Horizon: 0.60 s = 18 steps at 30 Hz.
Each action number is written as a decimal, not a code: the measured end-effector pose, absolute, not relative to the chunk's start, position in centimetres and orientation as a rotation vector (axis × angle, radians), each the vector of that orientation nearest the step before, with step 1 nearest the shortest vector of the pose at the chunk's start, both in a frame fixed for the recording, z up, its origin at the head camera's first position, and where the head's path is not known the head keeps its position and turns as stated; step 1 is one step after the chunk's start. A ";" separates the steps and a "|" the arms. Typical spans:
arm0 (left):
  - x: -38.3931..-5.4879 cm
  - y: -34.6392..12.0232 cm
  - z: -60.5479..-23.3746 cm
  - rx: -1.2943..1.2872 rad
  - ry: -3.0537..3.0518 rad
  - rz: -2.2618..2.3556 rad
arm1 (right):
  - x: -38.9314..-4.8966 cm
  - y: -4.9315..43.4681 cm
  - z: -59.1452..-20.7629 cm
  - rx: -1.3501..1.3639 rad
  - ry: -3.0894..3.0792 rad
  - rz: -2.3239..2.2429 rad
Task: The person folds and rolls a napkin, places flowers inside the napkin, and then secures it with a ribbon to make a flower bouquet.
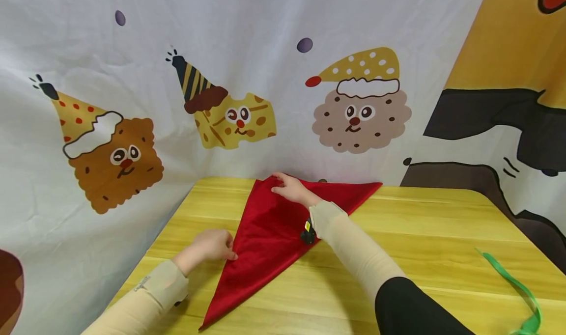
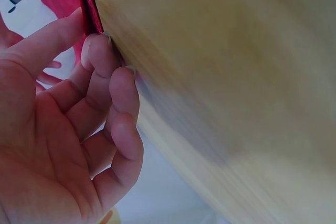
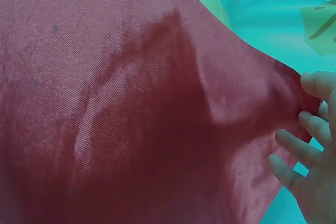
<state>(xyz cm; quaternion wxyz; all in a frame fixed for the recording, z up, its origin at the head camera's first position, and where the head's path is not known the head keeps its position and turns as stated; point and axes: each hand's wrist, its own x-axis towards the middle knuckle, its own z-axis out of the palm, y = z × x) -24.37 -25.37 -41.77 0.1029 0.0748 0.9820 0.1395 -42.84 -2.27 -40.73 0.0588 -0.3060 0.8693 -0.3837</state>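
Observation:
A red cloth, folded into a large triangle, lies across the wooden table with one point toward the near edge and another at the far right. My left hand pinches its left edge between thumb and forefinger, the other fingers curled below, as the left wrist view shows. At the far corner by the backdrop, my right hand pinches the cloth's upper corner with thumb and forefinger. The right wrist view shows that corner slightly raised, the remaining fingers spread over the cloth.
A green ribbon lies on the right side of the table. Behind and to the left hangs a white backdrop printed with cartoon biscuits and cheese; it meets the table's far edge. A black wrist device sits under my right forearm.

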 end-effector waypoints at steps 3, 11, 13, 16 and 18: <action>-24.3 -25.4 -41.9 0.219 2.901 0.409 | -42.7 -2.5 -40.9 -0.917 2.633 -1.145; -24.4 -25.4 -41.9 0.220 2.885 0.451 | -42.8 -3.0 -41.3 -0.907 2.653 -1.107; -24.5 -25.4 -41.9 0.220 2.881 0.458 | -42.8 -3.1 -41.4 -0.906 2.655 -1.097; -24.5 -25.4 -41.9 0.210 2.874 0.473 | -42.8 -3.3 -41.6 -0.902 2.653 -1.088; -24.5 -25.4 -41.9 0.197 2.872 0.477 | -42.8 -3.4 -41.6 -0.897 2.646 -1.090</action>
